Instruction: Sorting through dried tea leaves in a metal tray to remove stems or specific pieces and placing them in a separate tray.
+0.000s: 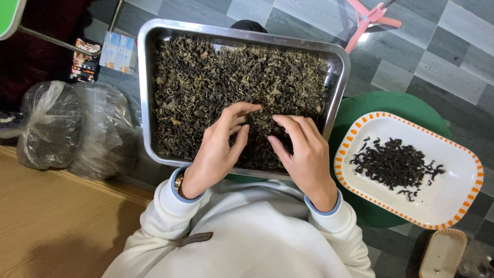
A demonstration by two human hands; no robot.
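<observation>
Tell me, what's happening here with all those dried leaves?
A person in a white top sits over a metal tray filled with dried greenish-brown leaves. Both bare hands rest in the leaves near the tray's front edge: the left hand and right hand, fingers picking through them. To the right, a white plate with an orange rim holds a small pile of darker leaves. Two clear plastic bags lie on the left.

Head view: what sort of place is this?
Probably a home or small workshop floor set up for hand-sorting dried tea leaves: a metal tray full of leaves, a white orange-rimmed plate holding picked-out dark leaves, and grey floor tiles.
</observation>
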